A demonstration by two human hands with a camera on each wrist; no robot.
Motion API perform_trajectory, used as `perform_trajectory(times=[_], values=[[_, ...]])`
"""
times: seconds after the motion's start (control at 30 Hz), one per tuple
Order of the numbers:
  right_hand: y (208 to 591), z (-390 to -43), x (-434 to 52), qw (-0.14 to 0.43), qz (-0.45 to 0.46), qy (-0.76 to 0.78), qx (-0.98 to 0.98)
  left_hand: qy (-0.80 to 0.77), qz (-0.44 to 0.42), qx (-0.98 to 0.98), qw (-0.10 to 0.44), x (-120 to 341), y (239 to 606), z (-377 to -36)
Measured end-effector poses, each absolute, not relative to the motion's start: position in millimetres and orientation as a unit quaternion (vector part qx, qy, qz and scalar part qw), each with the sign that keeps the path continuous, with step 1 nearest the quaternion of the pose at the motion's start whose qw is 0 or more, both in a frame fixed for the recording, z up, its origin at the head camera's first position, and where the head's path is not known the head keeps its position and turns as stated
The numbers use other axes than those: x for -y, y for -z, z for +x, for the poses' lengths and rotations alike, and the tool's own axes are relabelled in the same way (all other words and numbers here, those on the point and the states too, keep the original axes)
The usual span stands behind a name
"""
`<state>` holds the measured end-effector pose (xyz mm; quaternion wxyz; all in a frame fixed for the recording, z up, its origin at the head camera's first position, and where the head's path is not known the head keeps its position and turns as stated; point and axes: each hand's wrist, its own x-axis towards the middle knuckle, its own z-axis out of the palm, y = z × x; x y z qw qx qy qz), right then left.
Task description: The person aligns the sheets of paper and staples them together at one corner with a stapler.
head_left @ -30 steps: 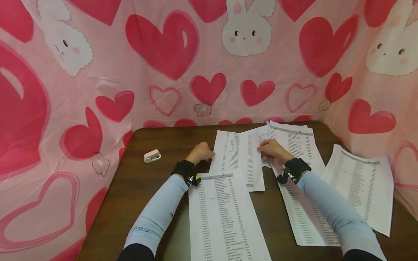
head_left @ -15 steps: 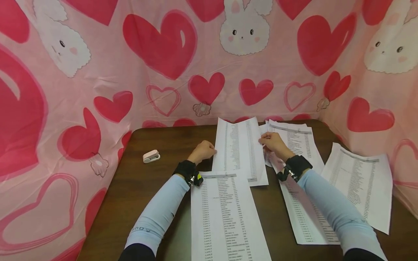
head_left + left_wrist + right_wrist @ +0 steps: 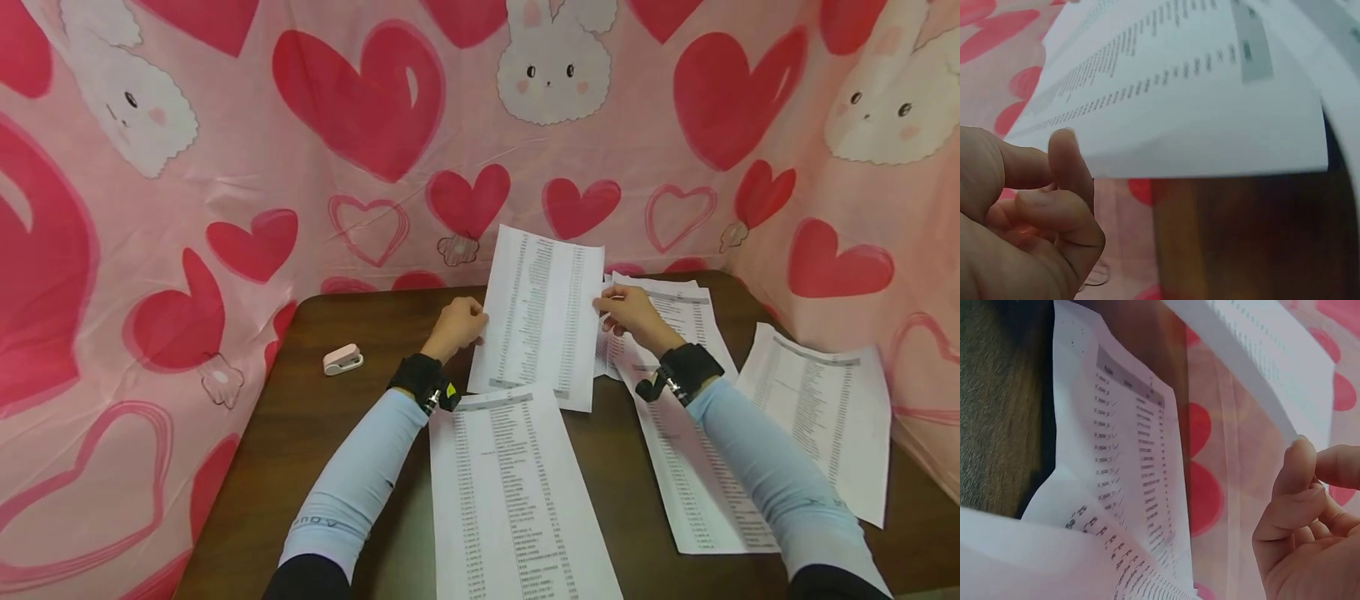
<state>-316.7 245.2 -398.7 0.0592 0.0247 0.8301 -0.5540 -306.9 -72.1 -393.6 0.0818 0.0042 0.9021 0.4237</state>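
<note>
Both hands hold one printed sheet (image 3: 542,321) tilted up off the brown table (image 3: 352,417), its lower edge near the tabletop. My left hand (image 3: 474,322) pinches its left edge. My right hand (image 3: 607,305) pinches the right edge. In the left wrist view curled fingers (image 3: 1063,187) meet the sheet's (image 3: 1179,94) edge. The right wrist view has fingertips (image 3: 1297,481) against the raised sheet (image 3: 1260,356), with another printed page (image 3: 1129,456) lying on the table below.
A long printed sheet (image 3: 510,500) lies in front of me. More sheets (image 3: 686,433) overlap at the right, one (image 3: 817,425) near the right edge. A small pale pink stapler (image 3: 342,359) sits at the left. Pink heart-and-bunny cloth (image 3: 375,125) walls the table.
The sheet that lay flat on the table has been raised by both hands and now stands tilted up. Both hands moved up and slightly away from me.
</note>
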Motion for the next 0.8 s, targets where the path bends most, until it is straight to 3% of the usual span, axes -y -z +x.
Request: perform_trajectory(times=[0.33, 0.8], values=[[390.0, -315.1, -241.9, 0.077, 0.000, 0.570, -0.818, -0.383, 0.047, -0.923, -0.007, 77.3, 359.0, -297.6], [375.6, -311.6, -241.9, 0.075, -0.032, 0.560, -0.824, -0.358, 0.089, -0.928, -0.049, 79.9, 323.1, -285.2]])
